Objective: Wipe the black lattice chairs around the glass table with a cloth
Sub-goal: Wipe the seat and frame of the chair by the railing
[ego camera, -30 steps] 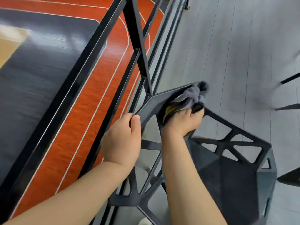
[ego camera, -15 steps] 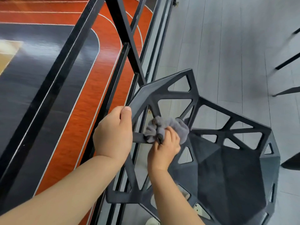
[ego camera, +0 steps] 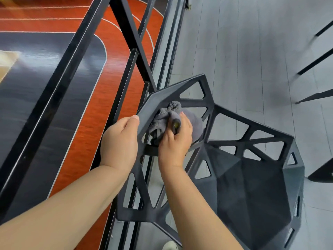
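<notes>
A black railing (ego camera: 54, 91) runs along the left edge of the grey floor (ego camera: 252, 51). The left hand (ego camera: 119, 143) is closed around the back edge of the black lattice chair (ego camera: 252, 186), just beside it. The right hand (ego camera: 175, 141) clutches a bunched grey cloth (ego camera: 162, 120), pressing it against the chair's backrest struts.

Right hand (ego camera: 175, 141) presses cloth (ego camera: 163, 121) on chair (ego camera: 252, 186); left hand (ego camera: 119, 141) grips backrest.

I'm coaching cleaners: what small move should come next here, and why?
Probably slide the right hand with the cloth along the next strut of the chair backrest, since the left hand steadies the frame and most struts lie beyond the cloth.
</notes>
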Tool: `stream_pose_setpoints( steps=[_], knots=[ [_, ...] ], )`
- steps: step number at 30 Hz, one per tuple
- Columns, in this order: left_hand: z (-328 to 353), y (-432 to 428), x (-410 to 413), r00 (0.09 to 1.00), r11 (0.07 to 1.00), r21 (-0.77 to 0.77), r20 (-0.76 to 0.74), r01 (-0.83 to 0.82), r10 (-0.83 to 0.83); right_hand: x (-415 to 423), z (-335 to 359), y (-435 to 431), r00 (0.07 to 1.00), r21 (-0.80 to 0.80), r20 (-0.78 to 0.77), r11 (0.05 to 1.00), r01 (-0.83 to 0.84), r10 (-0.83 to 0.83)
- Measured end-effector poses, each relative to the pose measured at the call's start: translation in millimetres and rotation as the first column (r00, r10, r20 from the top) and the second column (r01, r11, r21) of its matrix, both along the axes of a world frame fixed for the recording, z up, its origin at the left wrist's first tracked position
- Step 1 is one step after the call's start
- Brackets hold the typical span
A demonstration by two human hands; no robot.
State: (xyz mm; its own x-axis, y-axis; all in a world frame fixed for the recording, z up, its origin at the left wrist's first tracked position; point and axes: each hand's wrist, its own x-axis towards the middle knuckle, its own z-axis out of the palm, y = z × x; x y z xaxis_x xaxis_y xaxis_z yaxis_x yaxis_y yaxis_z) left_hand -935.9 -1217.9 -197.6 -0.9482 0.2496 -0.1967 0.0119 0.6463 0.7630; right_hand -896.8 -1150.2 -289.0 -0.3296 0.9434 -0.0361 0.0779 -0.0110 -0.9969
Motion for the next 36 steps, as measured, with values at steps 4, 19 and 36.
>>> stream_pose_setpoints(
  steps=[4,19,36],
  knots=[
    [-1.5,-1.7,0.7,0.997,0.996,0.061,0.027,-0.069,0.067,5.1,5.1,-18.6,0.994,0.118,-0.095,0.991,0.06,-0.049],
    [-5.0,-9.9,-3.4,0.986,0.972,0.198,0.133,-0.126,0.101,56.1,-55.5,0.6,0.861,0.12,0.416,0.921,-0.371,0.292],
    [-4.2,-12.2,-6.8,0.949,0.947,0.271,0.303,-0.171,0.085,71.7,-34.9,-46.2,0.912,-0.284,0.284,0.934,-0.214,0.296]
  ],
)
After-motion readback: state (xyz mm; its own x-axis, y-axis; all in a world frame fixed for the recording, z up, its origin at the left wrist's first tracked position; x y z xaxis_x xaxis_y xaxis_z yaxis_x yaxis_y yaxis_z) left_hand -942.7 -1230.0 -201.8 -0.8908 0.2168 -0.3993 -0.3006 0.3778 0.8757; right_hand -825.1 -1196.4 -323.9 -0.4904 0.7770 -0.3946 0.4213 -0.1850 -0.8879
